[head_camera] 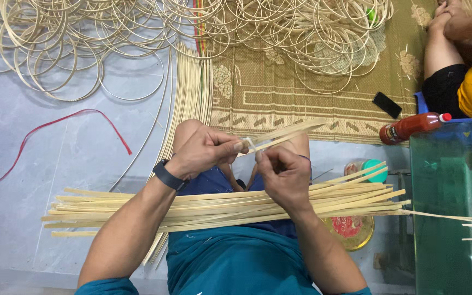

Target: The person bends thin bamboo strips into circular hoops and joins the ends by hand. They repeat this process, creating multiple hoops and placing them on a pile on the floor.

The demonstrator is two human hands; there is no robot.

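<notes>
A dark, flat rectangular phone with a blank black screen (387, 104) lay on the patterned woven mat at upper right. Just right of it, a red plastic sauce bottle with a white-and-red cap (414, 126) lay on its side at the mat's edge, touching the green translucent box. Below, a clear jar with a teal lid (368, 167) lay behind the bamboo strips, and a round gold tin with a red label (352, 230) sat beneath them on the floor.

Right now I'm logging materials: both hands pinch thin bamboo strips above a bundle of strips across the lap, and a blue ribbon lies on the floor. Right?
Not quite: the ribbon is red, as the head view shows. Otherwise correct: left hand and right hand pinch strips above the lap bundle.
</notes>
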